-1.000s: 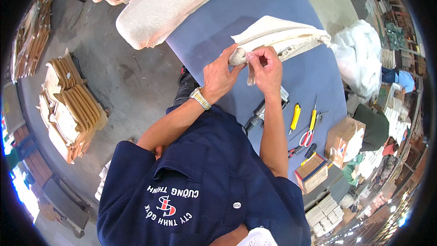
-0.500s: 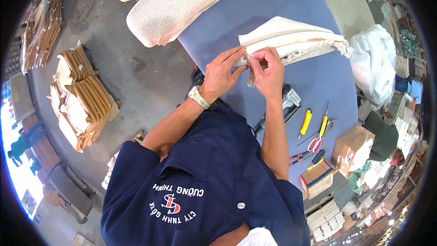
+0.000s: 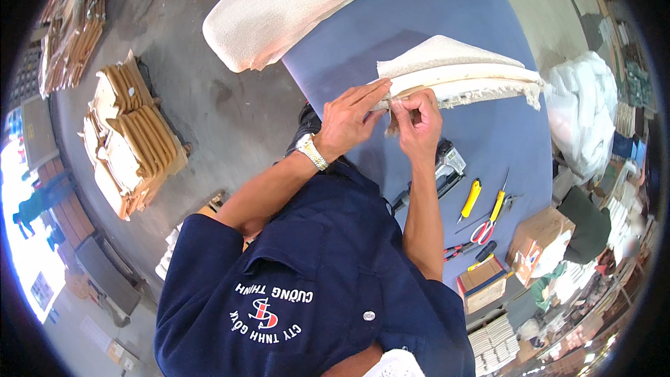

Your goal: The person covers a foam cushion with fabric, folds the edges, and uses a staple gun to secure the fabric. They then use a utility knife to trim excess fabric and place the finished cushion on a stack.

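A long curved piece covered in cream fabric (image 3: 460,82), with a frayed near edge and a loose flap on its far side, lies across the blue-topped table. My left hand (image 3: 347,120), a metal watch on its wrist, grips the piece's left end, its fingers laid over the top and the thumb on the near side. Close beside it, my right hand (image 3: 421,124) pinches the fabric's edge between thumb and forefinger. A bit of fabric hangs below the pinch. My fingers hide the tip of the piece. A grey and black staple gun (image 3: 449,162) lies near my right forearm.
Right of my forearm lie a yellow-handled knife (image 3: 470,200), a yellow screwdriver (image 3: 498,204), red-handled scissors (image 3: 481,232) and pliers (image 3: 457,249). Boxes (image 3: 534,237) stand at the table's right edge. Cream padded pieces (image 3: 279,17) occupy the far left. Stacked brown panels (image 3: 132,139) stand on the floor.
The whole view has shifted slightly. My right thumb and fingers have moved a little along the fabric edge; both hands stay at the piece's left end.
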A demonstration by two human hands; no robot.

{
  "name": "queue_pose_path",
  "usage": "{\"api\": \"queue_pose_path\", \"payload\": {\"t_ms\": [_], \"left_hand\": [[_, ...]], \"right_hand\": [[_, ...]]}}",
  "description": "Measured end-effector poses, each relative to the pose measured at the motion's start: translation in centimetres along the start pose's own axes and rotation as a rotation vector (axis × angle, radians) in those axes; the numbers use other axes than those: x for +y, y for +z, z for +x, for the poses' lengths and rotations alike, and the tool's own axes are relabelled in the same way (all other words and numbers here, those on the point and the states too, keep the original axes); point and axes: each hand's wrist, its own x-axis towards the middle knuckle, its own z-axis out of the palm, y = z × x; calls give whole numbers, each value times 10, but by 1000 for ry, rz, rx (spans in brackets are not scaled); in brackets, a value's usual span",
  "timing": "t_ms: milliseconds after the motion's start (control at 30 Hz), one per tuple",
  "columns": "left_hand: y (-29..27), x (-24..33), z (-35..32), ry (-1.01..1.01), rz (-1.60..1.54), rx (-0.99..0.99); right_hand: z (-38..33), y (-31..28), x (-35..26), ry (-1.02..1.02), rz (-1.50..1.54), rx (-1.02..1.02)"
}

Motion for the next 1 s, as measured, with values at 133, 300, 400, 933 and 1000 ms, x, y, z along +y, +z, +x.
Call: {"api": "queue_pose_path", "payload": {"t_ms": [133, 300, 400, 933, 1000], "left_hand": [[6, 11, -10, -217, -15, 103], [-8, 8, -8, -76, 87, -11], [-9, 6, -4, -40, 64, -39], [-27, -7, 32, 86, 49, -252], [-25, -10, 33, 115, 54, -248]], "right_hand": [[-2, -6, -2, 56, 54, -16], [-3, -7, 2, 14, 33, -36], [0, -3, 2, -2, 32, -28], [17, 2, -4, 4, -39, 3], [14, -3, -7, -24, -48, 60]]}}
